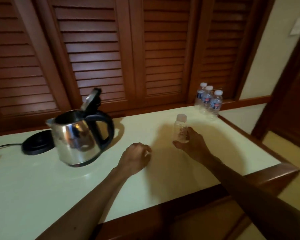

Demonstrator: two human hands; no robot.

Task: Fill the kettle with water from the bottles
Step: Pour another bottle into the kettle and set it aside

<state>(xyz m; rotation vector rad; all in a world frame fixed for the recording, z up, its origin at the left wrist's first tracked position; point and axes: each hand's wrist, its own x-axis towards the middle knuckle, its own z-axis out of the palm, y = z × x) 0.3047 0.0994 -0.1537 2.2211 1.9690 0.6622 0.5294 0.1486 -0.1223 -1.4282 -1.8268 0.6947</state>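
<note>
Kettle (78, 135) lid-up mid-table; right hand (192, 144) fingers around capped bottle (181, 129), left hand (136, 157) fisted.

Silver kettle (76, 137) with black handle, clear white-capped bottle (181, 129), cream table (163, 170)

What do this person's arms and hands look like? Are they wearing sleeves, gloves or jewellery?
Both forearms come in bare from the bottom edge of the picture, with no sleeve on either as far up as the frame shows. The left hand and the right hand wear no gloves. No watch, bracelet or ring shows on either wrist or hand, though the picture is too dim and blurred to rule out something small.
</note>
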